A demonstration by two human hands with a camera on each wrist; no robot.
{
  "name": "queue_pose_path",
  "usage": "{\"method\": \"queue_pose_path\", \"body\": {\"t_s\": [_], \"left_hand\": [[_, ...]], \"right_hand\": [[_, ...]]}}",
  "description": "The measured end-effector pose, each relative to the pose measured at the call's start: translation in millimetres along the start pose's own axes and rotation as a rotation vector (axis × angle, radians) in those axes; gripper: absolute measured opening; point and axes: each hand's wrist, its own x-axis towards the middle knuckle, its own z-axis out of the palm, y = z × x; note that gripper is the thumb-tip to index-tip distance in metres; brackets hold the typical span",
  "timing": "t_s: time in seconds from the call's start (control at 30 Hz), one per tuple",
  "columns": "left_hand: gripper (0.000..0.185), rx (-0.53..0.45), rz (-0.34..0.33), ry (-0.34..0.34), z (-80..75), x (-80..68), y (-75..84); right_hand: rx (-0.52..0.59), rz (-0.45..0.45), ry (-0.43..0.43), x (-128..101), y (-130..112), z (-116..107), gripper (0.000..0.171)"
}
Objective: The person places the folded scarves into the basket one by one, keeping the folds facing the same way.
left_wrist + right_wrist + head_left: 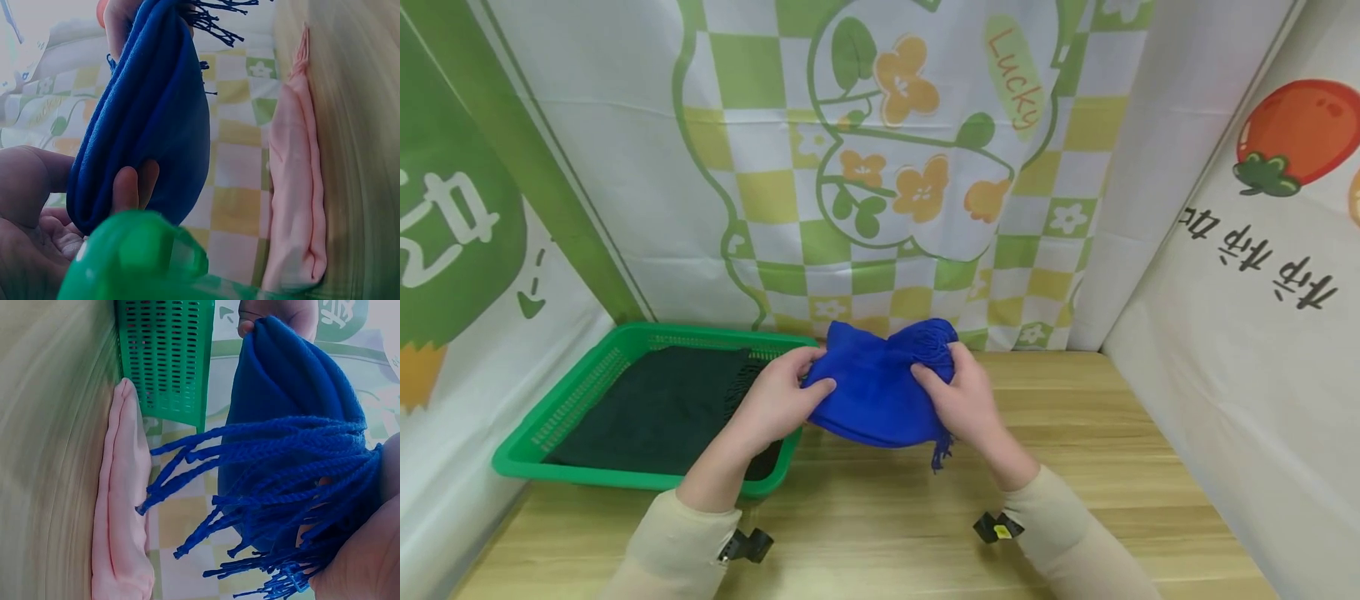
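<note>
A folded blue scarf point(872, 387) with twisted fringe is held up over the table between both hands. My left hand point(778, 396) pinches its left end, thumb on the near side; in the left wrist view, fingertips show against the folded layers. At the fringed end, my right hand point(958, 396) grips the cloth with the thumb in front. Loose tassels hang below that hand and spread out in the right wrist view. A folded pink cloth point(294, 181) lies on the table, seen in both wrist views; the head view does not show it.
Left on the table stands a green plastic basket point(587, 475) with slotted walls, its right edge close to my left forearm. A dark fringed scarf point(662, 408) lies flat inside it. Printed cloth walls point(880, 275) enclose the wooden table point(1060, 433) at the back and sides.
</note>
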Motion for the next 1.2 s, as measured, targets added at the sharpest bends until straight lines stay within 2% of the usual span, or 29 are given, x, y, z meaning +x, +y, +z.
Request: {"method": "queue_pose_path", "body": {"t_s": [0.37,0.73,0.93,1.03,1.2], "left_hand": [[0.058,0.003,0.007,0.048,-21.2,-4.6,-15.1],[0.056,-0.005,-0.003,0.08,-44.4,-10.7,-26.2],[0.057,0.015,0.007,0.1,-58.0,-15.2,-33.0],[0.058,0.019,0.005,0.109,-63.9,-17.8,-36.3],[0.057,0.036,0.012,0.133,-73.0,-22.6,-41.0]], "right_hand": [[0.019,-0.05,-0.017,6.8,-19.9,23.1,0.035],[0.036,-0.044,-0.048,11.8,-33.0,50.4,0.04],[-0.041,-0.049,-0.017,13.3,-41.0,64.3,0.044],[-0.008,-0.069,-0.021,13.7,-44.6,71.2,0.042],[0.132,-0.081,-0.077,13.4,-50.7,83.9,0.044]]}}
